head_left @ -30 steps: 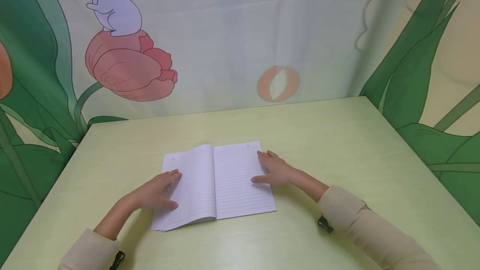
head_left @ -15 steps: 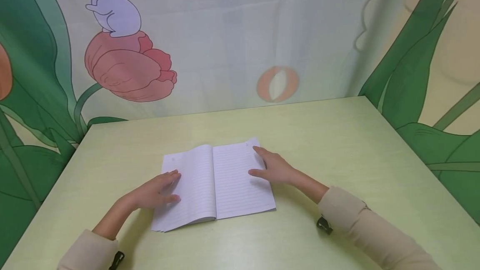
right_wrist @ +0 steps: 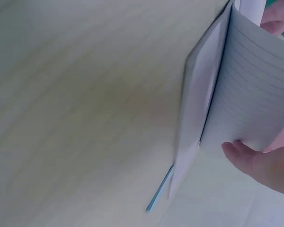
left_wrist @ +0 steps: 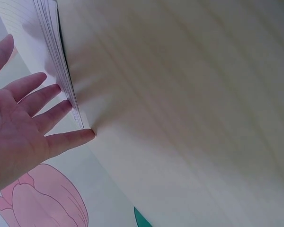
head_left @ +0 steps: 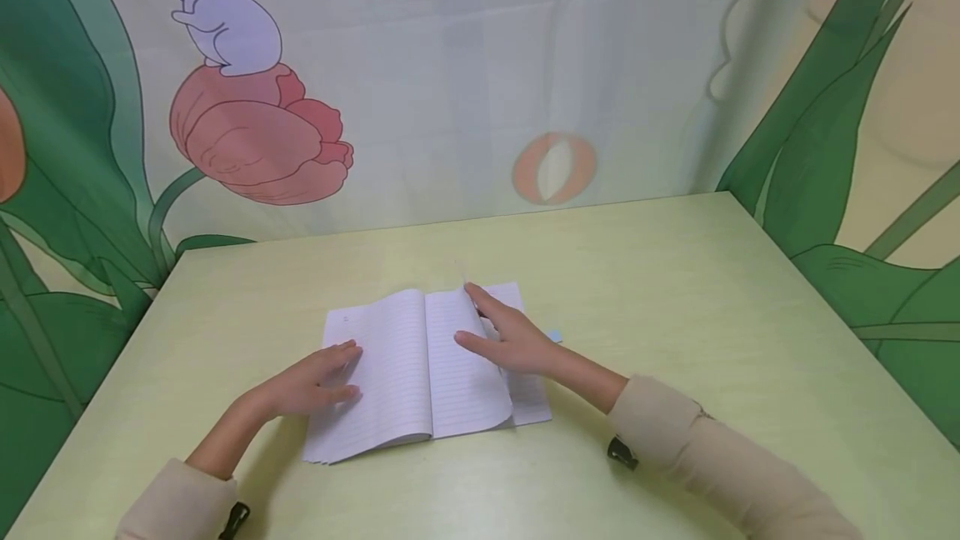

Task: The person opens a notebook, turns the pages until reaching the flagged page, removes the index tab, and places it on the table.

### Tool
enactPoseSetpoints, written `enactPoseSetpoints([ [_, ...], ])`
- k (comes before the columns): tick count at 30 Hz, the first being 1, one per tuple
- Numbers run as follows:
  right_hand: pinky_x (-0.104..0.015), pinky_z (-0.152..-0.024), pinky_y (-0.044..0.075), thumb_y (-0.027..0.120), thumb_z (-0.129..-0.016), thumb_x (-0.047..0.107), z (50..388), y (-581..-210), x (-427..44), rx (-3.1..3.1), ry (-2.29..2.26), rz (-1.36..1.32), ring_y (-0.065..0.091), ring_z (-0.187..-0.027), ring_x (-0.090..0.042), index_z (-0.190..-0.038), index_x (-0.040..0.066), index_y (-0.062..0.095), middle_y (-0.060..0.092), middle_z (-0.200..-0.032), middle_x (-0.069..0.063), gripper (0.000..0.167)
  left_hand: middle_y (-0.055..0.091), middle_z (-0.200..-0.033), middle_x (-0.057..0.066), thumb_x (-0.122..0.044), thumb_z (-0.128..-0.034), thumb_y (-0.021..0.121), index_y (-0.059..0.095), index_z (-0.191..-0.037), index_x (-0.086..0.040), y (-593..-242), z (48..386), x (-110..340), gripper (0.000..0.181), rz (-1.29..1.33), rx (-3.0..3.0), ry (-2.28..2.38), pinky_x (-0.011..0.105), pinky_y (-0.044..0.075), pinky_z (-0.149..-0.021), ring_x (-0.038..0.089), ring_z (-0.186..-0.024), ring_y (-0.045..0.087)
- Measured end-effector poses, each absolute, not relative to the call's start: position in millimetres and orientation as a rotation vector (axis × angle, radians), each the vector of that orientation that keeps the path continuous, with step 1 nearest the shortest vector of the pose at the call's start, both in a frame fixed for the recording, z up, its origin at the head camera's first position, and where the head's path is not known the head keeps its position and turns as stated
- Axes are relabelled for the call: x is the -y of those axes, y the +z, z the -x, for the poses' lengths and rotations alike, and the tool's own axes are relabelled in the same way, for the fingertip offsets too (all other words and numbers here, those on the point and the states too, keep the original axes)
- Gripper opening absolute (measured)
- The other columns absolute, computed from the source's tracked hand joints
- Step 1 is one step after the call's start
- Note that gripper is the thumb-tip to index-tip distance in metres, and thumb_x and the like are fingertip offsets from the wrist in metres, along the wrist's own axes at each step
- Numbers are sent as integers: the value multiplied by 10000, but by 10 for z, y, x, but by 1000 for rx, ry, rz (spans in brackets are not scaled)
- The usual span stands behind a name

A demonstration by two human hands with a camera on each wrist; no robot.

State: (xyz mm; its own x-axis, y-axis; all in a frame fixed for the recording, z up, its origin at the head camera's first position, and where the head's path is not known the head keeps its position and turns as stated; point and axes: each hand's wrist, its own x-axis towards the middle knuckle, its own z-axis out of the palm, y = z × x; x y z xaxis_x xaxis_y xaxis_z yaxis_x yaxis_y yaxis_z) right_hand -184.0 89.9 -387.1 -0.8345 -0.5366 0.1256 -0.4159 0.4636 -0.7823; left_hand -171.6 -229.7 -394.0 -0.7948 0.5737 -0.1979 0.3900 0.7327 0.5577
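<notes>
An open lined notebook [head_left: 378,377] lies on the table. My left hand [head_left: 303,382] rests on its left page, fingers spread; in the left wrist view the left hand [left_wrist: 26,113] has its fingertips along the stacked page edges [left_wrist: 61,61]. My right hand [head_left: 521,344] is over the right half, thumb and forefinger straight and well apart, carrying a lifted page [head_left: 461,390] leftward. That page [right_wrist: 255,90] bows up in the right wrist view, fingertips [right_wrist: 234,153] against its edge. The right hand's other fingers are mostly hidden.
A light-blue strip [right_wrist: 160,189] sticks out past the notebook's right edge. The pale wooden table [head_left: 675,273] reaches back to a printed curtain [head_left: 450,107]. Dark clips [head_left: 621,452] show near both beige sleeves.
My right hand has moved left, lifting the page's right edge and exposing the page beneath. The blue strip now shows. My left hand stays almost in place, its thumb shifting slightly upward.
</notes>
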Motion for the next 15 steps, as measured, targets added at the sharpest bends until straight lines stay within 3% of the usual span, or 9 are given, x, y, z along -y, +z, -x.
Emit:
enactPoseSetpoints([
  [6, -374, -1066, 213, 369, -962, 425, 1805, -3899, -694, -2500, -1313, 972, 196, -1354, -225, -1438, 16, 199, 198, -1487, -124, 650, 246, -1401, 322, -226, -925, 521, 329, -1332, 136, -3939, 1716, 2310, 577, -751, -2579, 728, 560, 180, -1019, 463, -1294, 196],
  [10, -352, -1086, 144, 402, -968, 315, 1774, -3919, -556, -2494, -1215, 1053, 157, -1366, -222, -1417, -11, 251, 196, -1487, -132, 575, 273, -1393, 315, -170, -951, 466, 323, -1328, 147, -3939, 1722, 2313, 513, -747, -2577, 776, 547, 190, -1022, 455, -1292, 216],
  [15, -368, -1087, 143, 442, -955, 256, 1751, -3895, -431, -2481, -1165, 1078, 152, -1369, -220, -1393, -2, 324, 218, -1483, -122, 522, 313, -1376, 308, -131, -965, 421, 329, -1324, 148, -3920, 1716, 2305, 464, -708, -2585, 826, 543, 214, -1016, 452, -1280, 248],
])
